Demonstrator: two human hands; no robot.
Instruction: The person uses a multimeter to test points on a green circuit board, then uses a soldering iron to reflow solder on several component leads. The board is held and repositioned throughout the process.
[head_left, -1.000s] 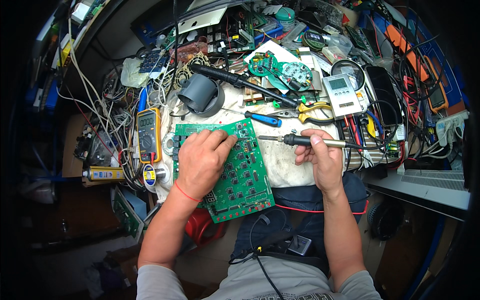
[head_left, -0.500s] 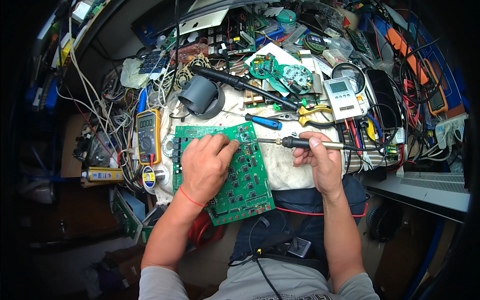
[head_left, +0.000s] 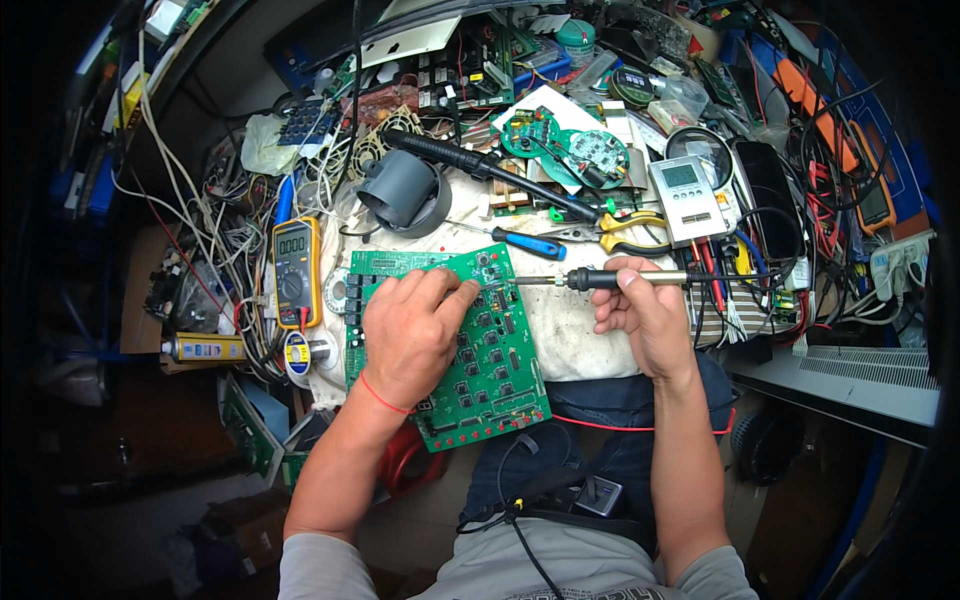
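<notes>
A green circuit board (head_left: 480,410), dense with small black parts and a row of red ones along its near edge, lies tilted in front of me. My left hand (head_left: 412,325) rests over its upper left part, fingers curled together, their tips by the top right area of the board. Whatever those fingers pinch, if anything, is hidden. From the right, my right hand (head_left: 645,315) grips a soldering iron (head_left: 600,280) like a pen. The iron lies nearly level, its metal tip reaching the board's upper right edge beside my left fingertips; contact is too small to tell.
Beyond the board lie a blue-black screwdriver (head_left: 530,244), yellow-handled pliers (head_left: 632,232) and a grey cylindrical part (head_left: 402,192). A yellow multimeter (head_left: 296,265) and a solder spool (head_left: 298,354) sit left. At right is a white device with a display (head_left: 690,200). Cables and boards crowd the back.
My right hand has shifted slightly right, and the soldering iron has become more level, its rear end a little higher. My left hand and the board look unmoved.
</notes>
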